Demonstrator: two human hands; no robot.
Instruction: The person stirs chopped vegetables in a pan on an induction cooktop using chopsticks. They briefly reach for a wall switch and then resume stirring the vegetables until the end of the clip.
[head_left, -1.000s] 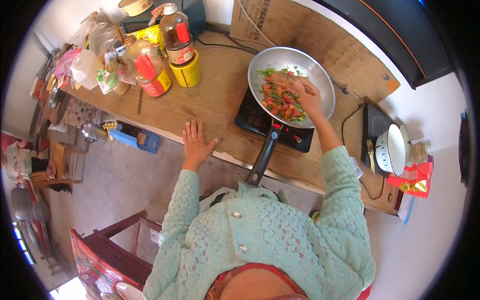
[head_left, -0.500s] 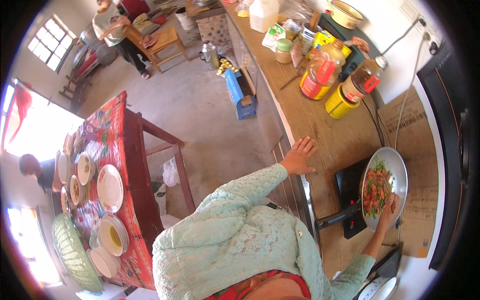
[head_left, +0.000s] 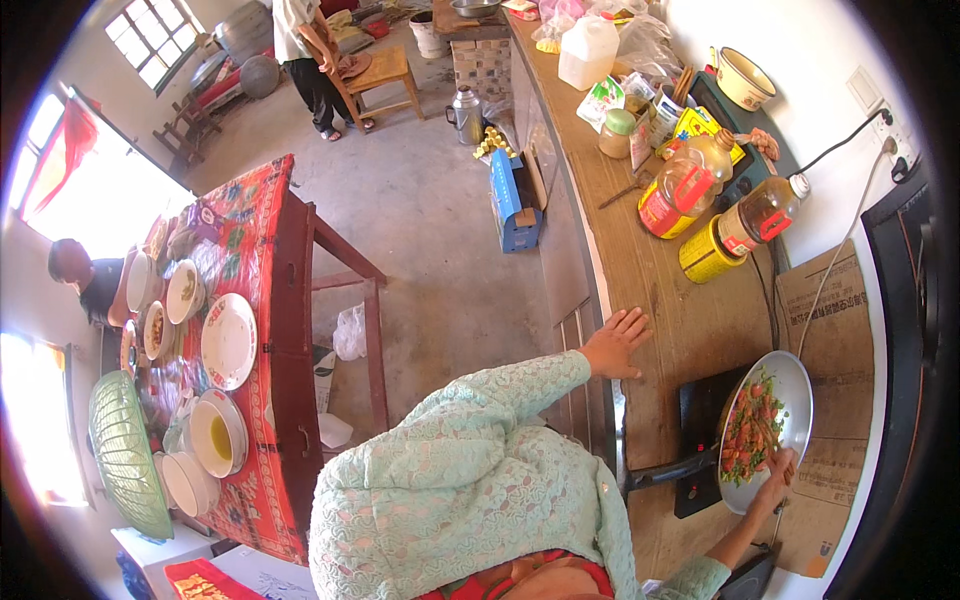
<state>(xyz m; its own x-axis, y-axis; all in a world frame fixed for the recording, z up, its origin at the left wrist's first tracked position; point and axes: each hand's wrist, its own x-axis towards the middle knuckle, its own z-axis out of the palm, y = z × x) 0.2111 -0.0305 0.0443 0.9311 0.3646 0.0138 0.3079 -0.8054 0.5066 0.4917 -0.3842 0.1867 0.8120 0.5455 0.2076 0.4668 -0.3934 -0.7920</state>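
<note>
Nearest: the wearer's mint-green openwork cardigan [head_left: 470, 500] filled the lower middle of the frame. Left hand [head_left: 615, 343], right of center: grip fully open, fingers spread, palm down on the edge of the wooden tabletop [head_left: 665, 335], nothing held. Right hand [head_left: 775, 482], lower right: grip closed around a slim wooden utensil [head_left: 774, 440], its tip in the food; too small to tell if that was one stick or a pair.

Frying pan [head_left: 797, 395] was at lower right, over a black induction cooktop [head_left: 697, 405], dark handle [head_left: 668, 473] pointing left across the tabletop edge. In it: chopped tomato and greens [head_left: 752, 430], lying toward the pan's left side. Cardboard sheet [head_left: 825, 320] stood behind the pan.

Farther up the tabletop, upper right: yellow tin [head_left: 706, 256], bottle of dark liquid [head_left: 752, 222] just beside it, red-labeled oil bottle [head_left: 675, 195], green-lidded jar [head_left: 616, 138], cream enamel pot [head_left: 745, 82], white plastic jug [head_left: 588, 52].

Left of frame: red-patterned tablecloth [head_left: 262, 250] under an oval plate [head_left: 229, 340] and several bowls; one bowl [head_left: 214, 440] held yellowish liquid. Green mesh basket [head_left: 125, 455] beside them.

Far, upper middle: open blue box [head_left: 515, 210] and metal thermos [head_left: 465, 115] on the floor. Upper left: a person [head_left: 298, 75] stood at a wooden chair [head_left: 385, 70].
</note>
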